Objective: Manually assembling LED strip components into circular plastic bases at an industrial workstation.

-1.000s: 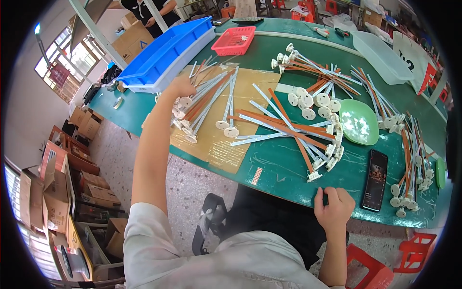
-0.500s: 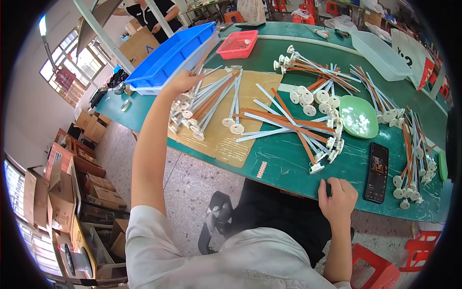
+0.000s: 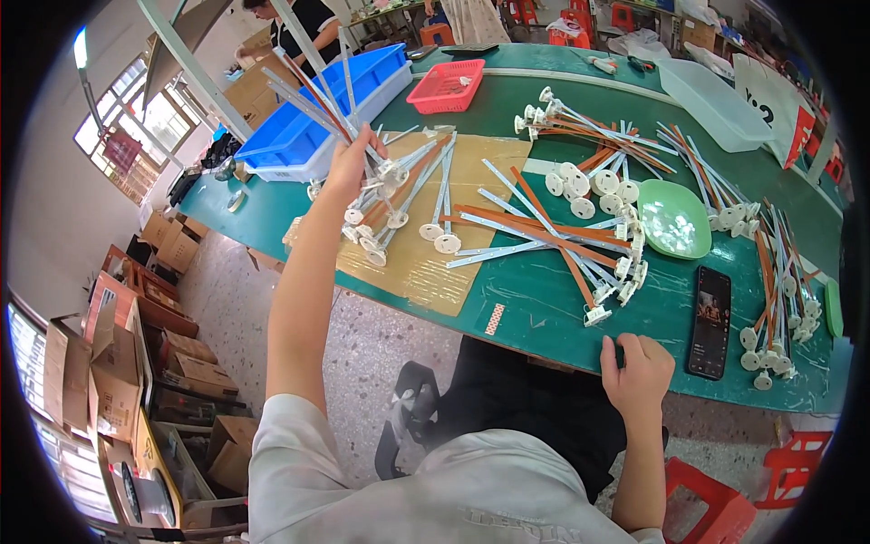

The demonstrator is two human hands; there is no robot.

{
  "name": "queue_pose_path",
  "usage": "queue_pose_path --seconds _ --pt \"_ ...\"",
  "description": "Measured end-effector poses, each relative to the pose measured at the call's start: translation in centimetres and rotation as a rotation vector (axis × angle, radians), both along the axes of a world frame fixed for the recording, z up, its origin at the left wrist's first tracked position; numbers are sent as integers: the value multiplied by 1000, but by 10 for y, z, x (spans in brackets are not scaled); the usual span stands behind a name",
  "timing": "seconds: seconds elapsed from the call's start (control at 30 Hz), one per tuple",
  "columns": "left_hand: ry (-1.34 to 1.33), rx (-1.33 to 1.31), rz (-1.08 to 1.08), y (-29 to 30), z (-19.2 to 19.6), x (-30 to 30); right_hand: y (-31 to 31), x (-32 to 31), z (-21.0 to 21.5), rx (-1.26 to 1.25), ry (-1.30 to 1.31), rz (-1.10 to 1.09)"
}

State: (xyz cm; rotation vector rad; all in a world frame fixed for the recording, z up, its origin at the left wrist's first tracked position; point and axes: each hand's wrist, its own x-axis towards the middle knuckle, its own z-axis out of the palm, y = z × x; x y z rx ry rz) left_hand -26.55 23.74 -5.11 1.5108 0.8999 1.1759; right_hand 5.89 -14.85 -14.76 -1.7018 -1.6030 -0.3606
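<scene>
**Left hand lifts rod bundle, right hand grips desk edge**

We see the left hand [image 3: 347,168] raised above the desk [image 3: 535,313], fingers clenched around a bundle of rods [image 3: 313,91] that fans up and away from it, grey-white with some orange ones mixed in. Just beyond that bundle sits a blue bin [image 3: 313,122], with a red basket [image 3: 450,86] further off to the hand's right. Directly under and just right of the left hand lie more rods with white disc ends [image 3: 399,195] on a brown cardboard sheet [image 3: 426,263].

The right hand [image 3: 637,367] is curled closed at the near desk edge, fingers over the rim; we cannot tell if it holds anything. Just beyond it and to its right lies a black phone [image 3: 710,320]. Ahead of it, to its left, is a crossed pile of grey and orange rods [image 3: 544,236]; beyond the phone is a green bowl [image 3: 672,218] with small white parts. Far right of that hand is another rod heap [image 3: 770,281]. A clear tub [image 3: 711,104] sits at the far side of the desk.
</scene>
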Motion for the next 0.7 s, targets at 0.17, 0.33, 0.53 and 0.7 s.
queue_pose_path --seconds 0.17,0.33,0.53,0.7 --pt "-26 32 -55 3 -5 -1 -1 -4 0 -9 5 -13" --pt "-124 -37 -34 -2 5 9 1 -2 -2 -19 -10 -21" --pt "-202 28 -14 -19 33 36 4 7 0 16 -54 -17" --pt "-73 200 90 -82 93 66 2 6 19 9 112 114"
